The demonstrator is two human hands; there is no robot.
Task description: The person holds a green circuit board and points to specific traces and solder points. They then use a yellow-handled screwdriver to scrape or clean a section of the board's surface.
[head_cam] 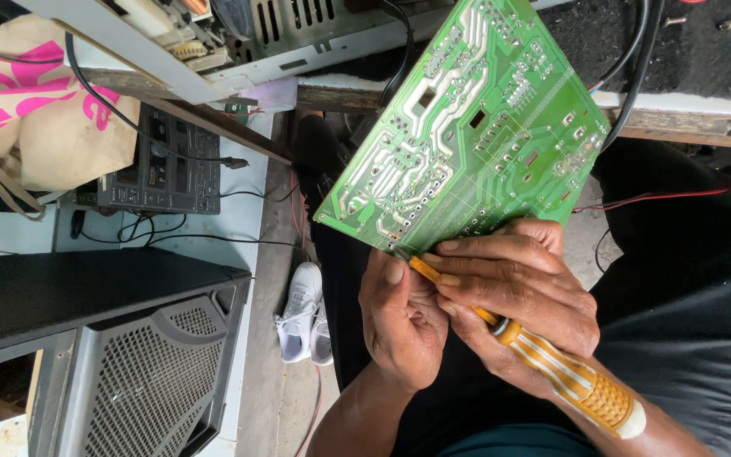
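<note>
I am holding a yellow-handled screwdriver in my right hand, fingers pressed together around its shaft, the striped handle trailing back toward my wrist. My left hand is steadying things just beside it, thumb and fingers pinching the near edge of the green circuit board where the screwdriver tip is meeting it. The board is standing tilted above my lap, solder side facing me, its traces and joints bare; I judge the work on it is only getting under way, since nothing visible has come off it. Left of the board and below, white sneakers are lying on the floor. Farther left, a grey speaker cabinet is standing, and beyond the board an opened metal chassis is resting on the worktop.
</note>
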